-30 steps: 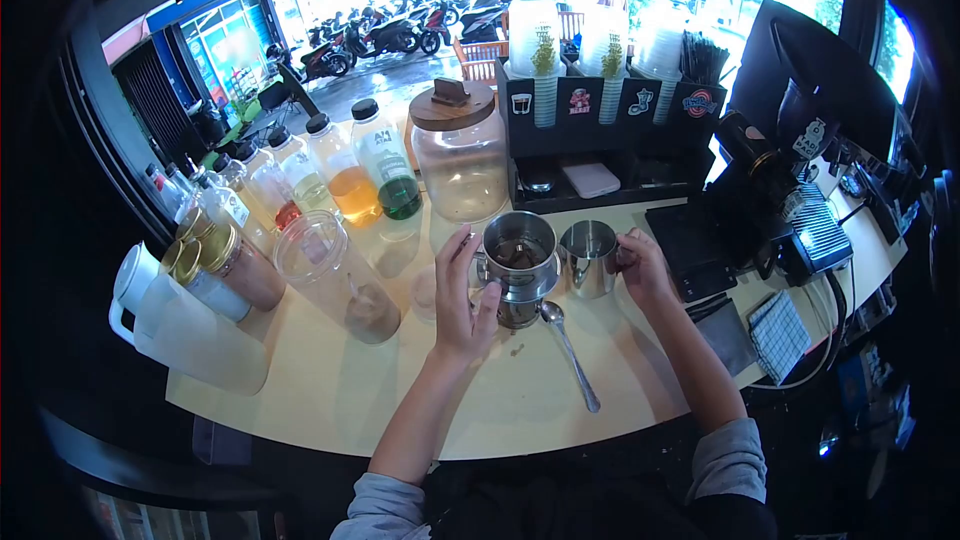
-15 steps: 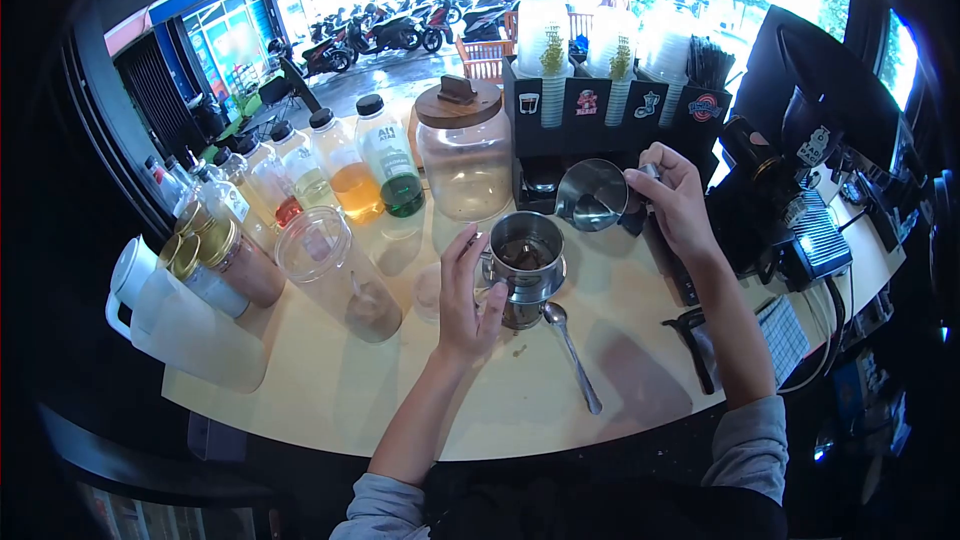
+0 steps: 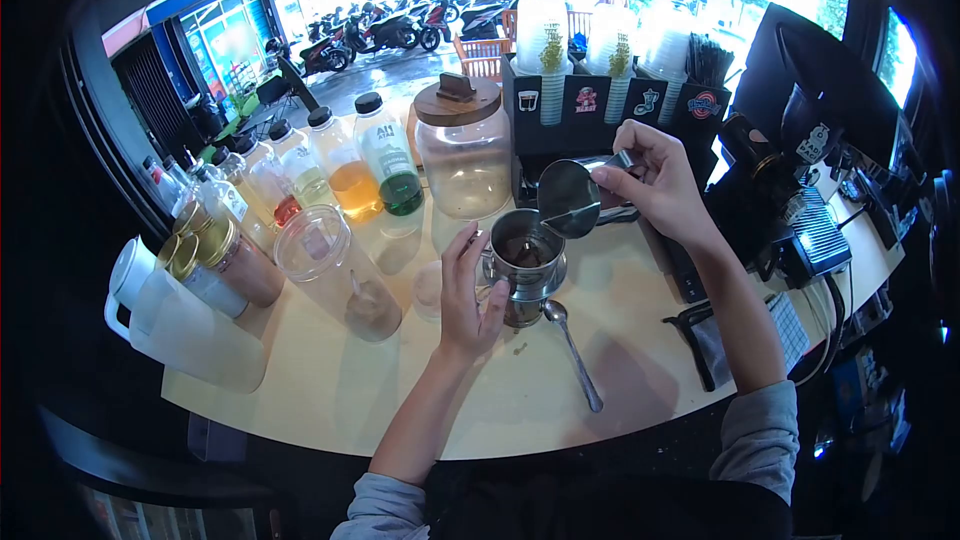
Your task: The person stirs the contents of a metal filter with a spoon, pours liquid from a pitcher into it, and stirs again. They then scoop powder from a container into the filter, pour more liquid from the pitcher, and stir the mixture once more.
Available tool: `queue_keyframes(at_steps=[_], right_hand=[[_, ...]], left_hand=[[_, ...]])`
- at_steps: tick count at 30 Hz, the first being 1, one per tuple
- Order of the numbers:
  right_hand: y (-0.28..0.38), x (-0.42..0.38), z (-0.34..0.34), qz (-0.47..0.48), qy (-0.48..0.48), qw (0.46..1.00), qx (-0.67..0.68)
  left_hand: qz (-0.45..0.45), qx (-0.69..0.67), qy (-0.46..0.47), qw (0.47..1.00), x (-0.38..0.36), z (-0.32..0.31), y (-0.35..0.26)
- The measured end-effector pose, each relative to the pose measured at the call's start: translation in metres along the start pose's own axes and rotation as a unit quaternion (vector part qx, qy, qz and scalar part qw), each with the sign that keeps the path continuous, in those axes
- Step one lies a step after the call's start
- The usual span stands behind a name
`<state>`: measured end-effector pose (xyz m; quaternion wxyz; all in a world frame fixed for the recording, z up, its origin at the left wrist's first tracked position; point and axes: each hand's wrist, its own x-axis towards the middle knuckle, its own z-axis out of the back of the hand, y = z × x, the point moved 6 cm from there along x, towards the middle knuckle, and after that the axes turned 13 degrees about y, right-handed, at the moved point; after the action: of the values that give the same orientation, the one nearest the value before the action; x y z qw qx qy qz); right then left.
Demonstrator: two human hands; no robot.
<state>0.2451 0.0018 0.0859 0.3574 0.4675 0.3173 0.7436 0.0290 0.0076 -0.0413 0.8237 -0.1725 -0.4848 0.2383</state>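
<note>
My right hand [image 3: 655,180] is closed on the handle of a small steel pitcher [image 3: 568,198]. The pitcher is tilted, its lip close above the right rim of a metal coffee drip filter [image 3: 527,252]. Dark wet contents show inside the filter, which sits on a glass [image 3: 522,314]. My left hand [image 3: 470,300] steadies the filter from the left, thumb and fingers around its side handle. A metal spoon [image 3: 574,358] lies to the right of the glass, its bowl near the glass base.
Left of my hand stands a tall clear plastic jug [image 3: 335,270] with brown contents. Bottles of coloured liquid [image 3: 357,190], a wooden-lidded glass jar [image 3: 463,165] and a black cup holder [image 3: 600,105] line the back. A cloth [image 3: 780,335] lies at the right.
My right hand has brought the pitcher left and tipped it further, so its lip now reaches the filter's rim. My left hand and the filter have stayed in place.
</note>
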Motion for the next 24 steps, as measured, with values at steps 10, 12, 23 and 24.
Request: queue_keyframes(at_steps=[10, 12, 23, 24], right_hand=[[0.018, 0.007, -0.009, -0.016, 0.031, 0.992, -0.118], [0.021, 0.008, -0.010, -0.001, 0.035, 0.988, -0.150], [0.018, 0.010, -0.009, -0.028, 0.042, 0.986, -0.157], [0.017, 0.010, -0.009, -0.028, 0.042, 0.986, -0.157]], left_hand=[[0.004, -0.007, 0.002, 1.000, 0.000, 0.000, 0.001], [0.004, -0.008, 0.001, 1.000, 0.000, 0.000, 0.001], [0.003, -0.006, 0.002, 1.000, 0.000, -0.001, 0.002], [0.001, -0.007, 0.001, 1.000, 0.000, -0.001, 0.002]])
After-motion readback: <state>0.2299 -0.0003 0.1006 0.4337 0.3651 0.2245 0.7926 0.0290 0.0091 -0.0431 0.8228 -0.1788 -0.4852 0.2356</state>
